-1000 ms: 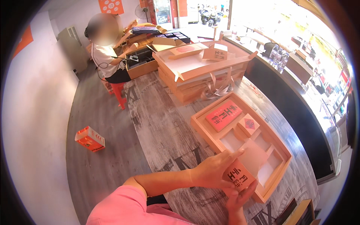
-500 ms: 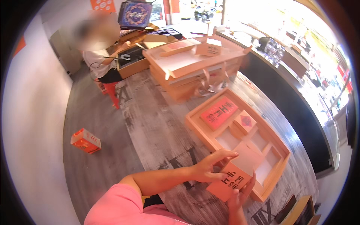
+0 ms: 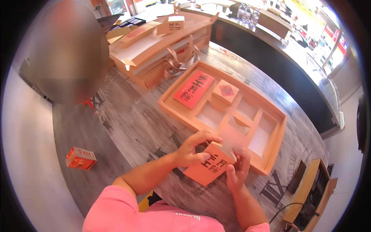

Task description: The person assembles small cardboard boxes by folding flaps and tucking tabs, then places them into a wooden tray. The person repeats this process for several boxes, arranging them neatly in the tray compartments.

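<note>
A small orange cardboard box point(image 3: 201, 174) with dark lettering is held between my two hands above the table, its pale flap point(image 3: 235, 136) standing up at the far end. My left hand point(image 3: 198, 149) grips the left side, thumb on the printed face and fingers along the top edge. On the other side, my right hand point(image 3: 239, 170) has its thumb at the printed face and fingers by the flap. Just beyond lies a shallow orange tray point(image 3: 281, 133) with divided compartments. It holds a flat red box point(image 3: 194, 89) and a small box with a red diamond point(image 3: 226, 92).
Large stacked cartons point(image 3: 143, 73) with ribbon handles stand at the far left of the table. An open box with dark contents point(image 3: 309, 197) sits at right. A red and white carton point(image 3: 81, 157) is on the floor. A blurred person point(image 3: 69, 54) is at upper left.
The view has turned, so tray and cartons sit further left and higher. My hands keep hold of the small box, and my right fingers have moved up toward its flap end.
</note>
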Motion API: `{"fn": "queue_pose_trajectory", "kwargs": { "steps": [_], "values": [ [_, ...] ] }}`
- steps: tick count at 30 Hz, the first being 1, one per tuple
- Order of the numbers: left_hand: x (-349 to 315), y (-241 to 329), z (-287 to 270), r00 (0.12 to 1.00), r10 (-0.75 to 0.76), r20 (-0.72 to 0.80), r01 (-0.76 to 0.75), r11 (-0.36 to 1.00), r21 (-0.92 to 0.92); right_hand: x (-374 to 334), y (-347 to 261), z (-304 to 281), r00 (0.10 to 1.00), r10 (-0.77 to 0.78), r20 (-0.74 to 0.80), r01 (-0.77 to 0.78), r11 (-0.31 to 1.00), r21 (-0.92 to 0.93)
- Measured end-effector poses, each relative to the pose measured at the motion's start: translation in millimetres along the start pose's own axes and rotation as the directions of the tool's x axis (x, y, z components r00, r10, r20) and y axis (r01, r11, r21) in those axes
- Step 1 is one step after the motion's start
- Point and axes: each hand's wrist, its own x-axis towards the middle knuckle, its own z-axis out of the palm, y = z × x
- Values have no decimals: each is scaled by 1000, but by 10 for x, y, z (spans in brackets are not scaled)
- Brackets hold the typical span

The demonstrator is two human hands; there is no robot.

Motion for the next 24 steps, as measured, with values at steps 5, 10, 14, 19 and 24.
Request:
{"fn": "queue_pose_trajectory", "kwargs": {
  "steps": [5,10,14,19,24],
  "values": [
    [33,26,-4,1000,-12,-9,12,1000,-13,-23,177,-39,999,-15,-30,17,998,65],
    [25,16,12,1000,10,3,-10,1000,-4,82,-16,-10,996,-88,14,89,994,-68],
    [28,19,24,1000,-28,13,29,999,-40,109,-118,21,995,-95,10,95,977,-191],
    [57,56,39,1000,-27,1,27,999,-47,112,2,-15,991,-133,-7,127,960,-249],
    [43,-12,18,1000,-2,-9,2,999,53,145,-89,-18,986,-146,82,165,934,-317]
  ]
}}
